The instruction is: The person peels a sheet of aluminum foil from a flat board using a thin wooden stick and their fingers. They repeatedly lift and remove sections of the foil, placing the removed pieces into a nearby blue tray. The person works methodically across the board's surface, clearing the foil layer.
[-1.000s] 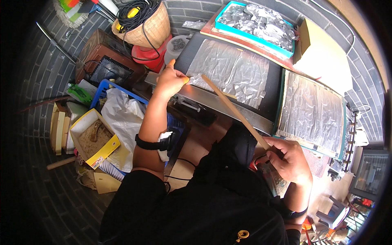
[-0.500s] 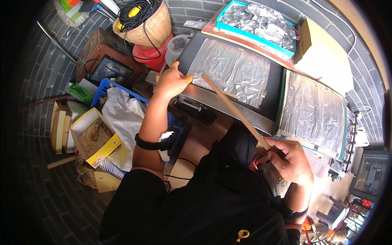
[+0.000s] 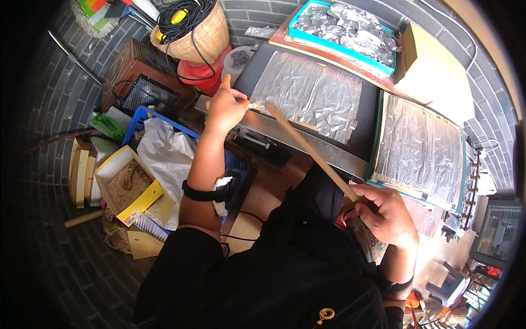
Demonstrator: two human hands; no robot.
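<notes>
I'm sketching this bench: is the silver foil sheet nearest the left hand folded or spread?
Spread: the silver foil sheet lies broad and wrinkled across the black pad.

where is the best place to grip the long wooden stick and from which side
The wooden stick is probably best gripped by its near end from the lower right, thumb opposing fingers, as the right hand does. It is straight and narrow, slanting toward the upper left, so that end is closest to the body, and its far tip, by the foil sheet, is left free.
</notes>
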